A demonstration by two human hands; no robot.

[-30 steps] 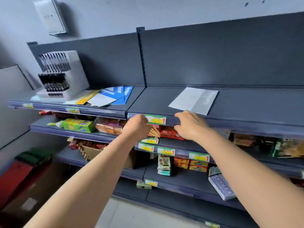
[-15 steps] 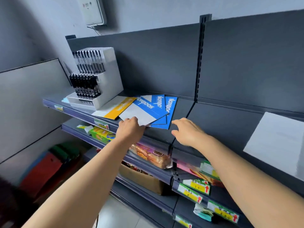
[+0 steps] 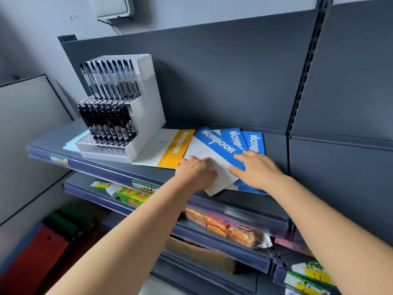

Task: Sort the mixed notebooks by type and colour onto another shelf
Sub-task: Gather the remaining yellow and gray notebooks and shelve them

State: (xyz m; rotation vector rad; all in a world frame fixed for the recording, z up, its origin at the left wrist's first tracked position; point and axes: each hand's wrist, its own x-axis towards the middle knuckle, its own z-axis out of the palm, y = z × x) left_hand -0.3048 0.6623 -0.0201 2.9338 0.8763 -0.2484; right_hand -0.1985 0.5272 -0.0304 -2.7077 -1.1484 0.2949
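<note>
Your left hand (image 3: 195, 171) rests on the white cover of the top blue notebook (image 3: 214, 145), at its near left edge. Its fingers are bent down onto the paper, and I cannot tell whether they grip the edge or only press on it. Your right hand (image 3: 257, 169) lies flat on the same fan of notebooks with its fingers straight and spread, holding nothing, and its thumb points left towards your other hand.

Two more blue notebooks (image 3: 255, 142) fan out to the right beneath the top one, on the right part of the top shelf (image 3: 234, 201). Just left of them lies a yellow notebook (image 3: 176, 147), partly tucked under a white pen display box (image 3: 146, 116) full of black pens. On the shelf below are a bread packet (image 3: 227, 228) and a green box (image 3: 129, 194).
</note>
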